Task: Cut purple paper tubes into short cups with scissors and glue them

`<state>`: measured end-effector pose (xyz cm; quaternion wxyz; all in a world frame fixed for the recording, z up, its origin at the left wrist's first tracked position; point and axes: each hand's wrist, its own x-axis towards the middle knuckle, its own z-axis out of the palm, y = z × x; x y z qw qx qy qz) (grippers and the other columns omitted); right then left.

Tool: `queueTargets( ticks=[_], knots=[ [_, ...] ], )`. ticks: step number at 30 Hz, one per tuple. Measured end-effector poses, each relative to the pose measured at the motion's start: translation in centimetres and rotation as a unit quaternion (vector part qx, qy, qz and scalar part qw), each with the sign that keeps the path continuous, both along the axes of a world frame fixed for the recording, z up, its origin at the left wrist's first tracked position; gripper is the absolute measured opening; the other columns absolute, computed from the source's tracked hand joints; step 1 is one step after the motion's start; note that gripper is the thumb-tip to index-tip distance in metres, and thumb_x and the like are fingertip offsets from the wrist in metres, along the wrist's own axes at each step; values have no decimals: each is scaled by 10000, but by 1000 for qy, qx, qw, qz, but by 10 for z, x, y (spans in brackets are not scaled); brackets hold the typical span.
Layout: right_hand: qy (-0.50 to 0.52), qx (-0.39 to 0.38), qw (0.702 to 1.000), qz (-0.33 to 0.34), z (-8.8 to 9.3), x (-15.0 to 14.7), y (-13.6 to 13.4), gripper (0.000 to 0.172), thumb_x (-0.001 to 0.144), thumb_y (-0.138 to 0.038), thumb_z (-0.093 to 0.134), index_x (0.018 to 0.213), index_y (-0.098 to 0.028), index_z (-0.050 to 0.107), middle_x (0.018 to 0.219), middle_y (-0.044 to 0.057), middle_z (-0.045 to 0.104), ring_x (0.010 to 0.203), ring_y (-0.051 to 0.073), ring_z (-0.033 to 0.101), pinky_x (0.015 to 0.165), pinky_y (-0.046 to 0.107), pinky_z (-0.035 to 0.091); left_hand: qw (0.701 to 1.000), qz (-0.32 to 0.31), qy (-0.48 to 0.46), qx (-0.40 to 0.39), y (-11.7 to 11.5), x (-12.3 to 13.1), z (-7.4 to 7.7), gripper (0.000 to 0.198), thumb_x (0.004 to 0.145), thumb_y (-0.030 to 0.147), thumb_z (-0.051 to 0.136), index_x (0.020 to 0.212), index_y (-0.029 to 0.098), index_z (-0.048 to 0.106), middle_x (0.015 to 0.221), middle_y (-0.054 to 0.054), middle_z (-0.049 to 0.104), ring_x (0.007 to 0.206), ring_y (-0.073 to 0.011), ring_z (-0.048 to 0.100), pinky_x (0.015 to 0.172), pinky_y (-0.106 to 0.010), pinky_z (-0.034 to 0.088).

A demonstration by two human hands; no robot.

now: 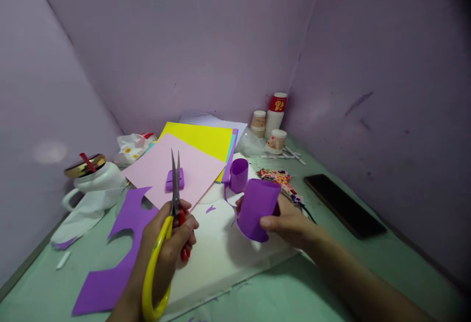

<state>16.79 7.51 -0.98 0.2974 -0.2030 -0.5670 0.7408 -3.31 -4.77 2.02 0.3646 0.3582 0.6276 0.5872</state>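
Note:
My left hand (172,238) is closed around a pair of scissors (175,180) with a large yellow loop handle and a red part showing by the fingers. Its blades point away from me, slightly apart. In my right hand (287,219) a purple paper cylinder (257,207) is gripped from the side, tilted, with a flared lower edge. A smaller purple cylinder (240,176) stands just behind it. Beyond the scissors a small folded purple piece (178,180) lies on a pink sheet (191,160). Cut purple sheet (106,283) lies beside my left forearm.
A white mug (97,180) with a gold lid stands at left near a crumpled tissue (86,211). Yellow paper (198,138) lies at the back. Several paper cups (275,141) stand in the far corner. A phone (342,204) rests at right. Walls close in both sides.

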Motion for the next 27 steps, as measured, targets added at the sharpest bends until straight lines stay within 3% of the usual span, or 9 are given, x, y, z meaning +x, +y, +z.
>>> queueTargets(
  ticks=[2, 5, 10, 15, 20, 23, 27],
  knots=[
    [89, -86, 991, -52, -1, -5, -11, 524, 580, -382, 824, 1043, -210, 650, 1049, 75, 688, 938, 245, 654, 836, 378, 507, 1000, -2, 18, -22, -1, 4, 1, 288, 743, 381, 662, 945, 237, 515, 546, 66, 563, 419, -104, 473, 406, -214, 372],
    [129, -158, 975, -89, -2, -12, -17, 489, 572, -370, 824, 999, -198, 660, 1054, 82, 694, 949, 247, 660, 858, 369, 512, 996, 18, 83, -33, -4, 11, 3, 287, 727, 415, 649, 930, 246, 537, 546, 70, 527, 431, -108, 454, 421, -218, 372],
    [101, -172, 973, -113, -7, -18, -16, 555, 572, -529, 823, 953, -181, 618, 911, 96, 716, 904, 279, 679, 857, 420, 528, 976, 65, 208, -17, -8, 20, 8, 245, 671, 393, 672, 851, 245, 595, 655, 25, 596, 549, -147, 545, 524, -239, 437],
    [83, -176, 975, -105, -11, -23, -28, 605, 599, -546, 817, 1010, -162, 595, 984, 125, 699, 927, 280, 675, 872, 426, 521, 987, 12, 157, -15, -12, 32, 9, 264, 702, 411, 665, 884, 250, 562, 685, 41, 596, 594, -139, 552, 550, -224, 426],
    [71, -83, 991, -81, -12, -22, -43, 678, 607, -513, 821, 1151, -190, 578, 1215, 136, 609, 1091, 305, 593, 916, 425, 469, 992, -51, 114, -20, -13, 38, 6, 277, 751, 446, 636, 891, 229, 536, 686, 42, 572, 566, -114, 503, 508, -221, 387],
    [58, -1, 996, -73, -12, -19, -46, 641, 635, -443, 818, 1181, -225, 562, 1232, 116, 598, 1143, 314, 552, 933, 430, 440, 997, -61, 42, -8, -11, 37, 1, 286, 774, 429, 635, 933, 230, 506, 711, 48, 557, 554, -97, 497, 487, -218, 386],
    [27, 100, 991, -79, -5, -16, -48, 583, 633, -321, 806, 1144, -249, 536, 1185, 77, 592, 1064, 284, 580, 890, 410, 454, 999, -41, -29, 0, -9, 35, -5, 260, 786, 339, 628, 974, 247, 473, 764, 45, 582, 584, -113, 562, 495, -234, 430]
  ],
)
